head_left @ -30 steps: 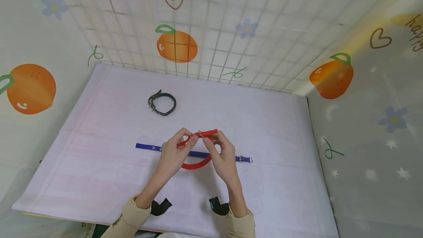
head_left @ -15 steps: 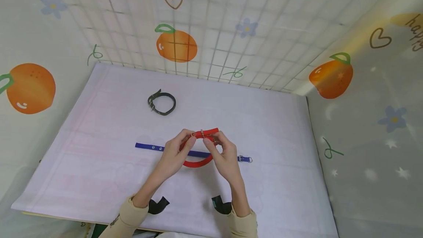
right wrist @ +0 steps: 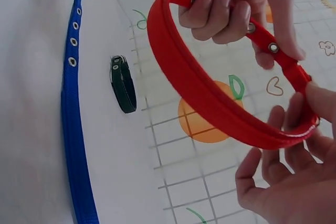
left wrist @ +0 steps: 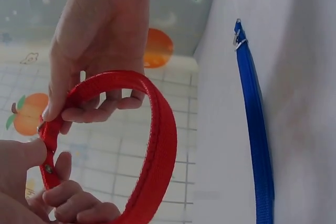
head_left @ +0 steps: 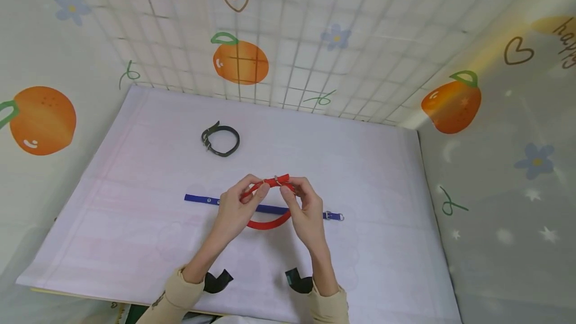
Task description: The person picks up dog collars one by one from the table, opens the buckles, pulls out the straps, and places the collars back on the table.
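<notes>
Both hands hold a red collar (head_left: 270,224), a loop raised above the table. My left hand (head_left: 234,209) pinches the holed end of its strap between thumb and fingers; metal eyelets (right wrist: 273,48) show there in the right wrist view. With thumb and fingers, my right hand (head_left: 308,216) grips the collar at its metal buckle (head_left: 278,180). The strap's tip lies across the buckle, and fingers partly hide the overlap. Below the hands a blue collar (head_left: 272,209) lies stretched out flat, its buckle end to the right and its eyelets to the left.
A dark green collar (head_left: 231,151), buckled into a ring, lies farther back on the white table (head_left: 360,169). Black straps (head_left: 218,282) stick out by both wrists. A wire grid (head_left: 297,74) behind a printed sheet stands along the back, with printed sheets at either side.
The red strap's tip has shifted a little to the left at the buckle. The left hand has edged right and then back left. The blue and dark green collars stay put.
</notes>
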`<state>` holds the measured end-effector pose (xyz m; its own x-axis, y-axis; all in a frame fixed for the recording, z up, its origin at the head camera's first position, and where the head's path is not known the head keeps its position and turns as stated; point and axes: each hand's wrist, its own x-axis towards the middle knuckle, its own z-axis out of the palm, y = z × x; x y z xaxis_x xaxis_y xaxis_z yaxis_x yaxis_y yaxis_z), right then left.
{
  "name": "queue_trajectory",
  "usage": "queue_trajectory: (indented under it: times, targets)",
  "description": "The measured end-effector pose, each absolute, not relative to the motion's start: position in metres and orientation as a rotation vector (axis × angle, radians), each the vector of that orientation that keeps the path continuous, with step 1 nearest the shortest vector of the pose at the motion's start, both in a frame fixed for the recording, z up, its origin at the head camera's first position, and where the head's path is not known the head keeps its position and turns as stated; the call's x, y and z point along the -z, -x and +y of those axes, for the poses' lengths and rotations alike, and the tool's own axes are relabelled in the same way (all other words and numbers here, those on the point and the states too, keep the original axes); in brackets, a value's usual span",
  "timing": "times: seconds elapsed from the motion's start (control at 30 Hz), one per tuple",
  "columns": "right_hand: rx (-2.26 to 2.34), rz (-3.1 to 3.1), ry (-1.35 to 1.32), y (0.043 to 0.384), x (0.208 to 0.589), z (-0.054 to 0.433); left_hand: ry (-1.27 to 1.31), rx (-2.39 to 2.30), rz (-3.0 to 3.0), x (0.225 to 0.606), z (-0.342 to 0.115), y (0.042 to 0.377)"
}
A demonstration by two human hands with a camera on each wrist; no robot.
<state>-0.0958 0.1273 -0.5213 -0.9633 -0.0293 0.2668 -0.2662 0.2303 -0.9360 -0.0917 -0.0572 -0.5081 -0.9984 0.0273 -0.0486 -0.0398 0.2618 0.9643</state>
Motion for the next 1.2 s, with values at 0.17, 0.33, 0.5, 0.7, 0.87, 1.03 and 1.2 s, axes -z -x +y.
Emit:
queue_trajectory:
  times: [0.17,0.33,0.5,0.7,0.87,1.03,1.2]
  targets:
    - [-1.837,-2.293,-0.276,0.0948,0.5205,0.1278,-0.004,-1.851,2.442,0.5072,-0.0574,0.0912]
    - [-1.814,-2.330,-0.302,0.0953,0.5187,0.1302,-0.127,-1.808,2.410,0.5065,-0.0580,0.0904]
    - [-1.801,-2.385,-0.335,0.0960,0.5203,0.1325,-0.200,-1.818,2.371,0.5069,-0.0569,0.0912]
    - [-1.740,-2.430,-0.393,0.0965,0.5202,0.1347,-0.189,-1.835,2.416,0.5078,-0.0588,0.0925]
    - [-1.754,-2.404,-0.410,0.0965,0.5188,0.1344,-0.080,-1.833,2.436,0.5072,-0.0602,0.0927]
    - [-1.825,-2.335,-0.375,0.0958,0.5181,0.1331,-0.004,-1.827,2.434,0.5052,-0.0597,0.0924]
    - [-1.853,-2.320,-0.355,0.0956,0.5183,0.1340,0.008,-1.818,2.427,0.5063,-0.0603,0.0922]
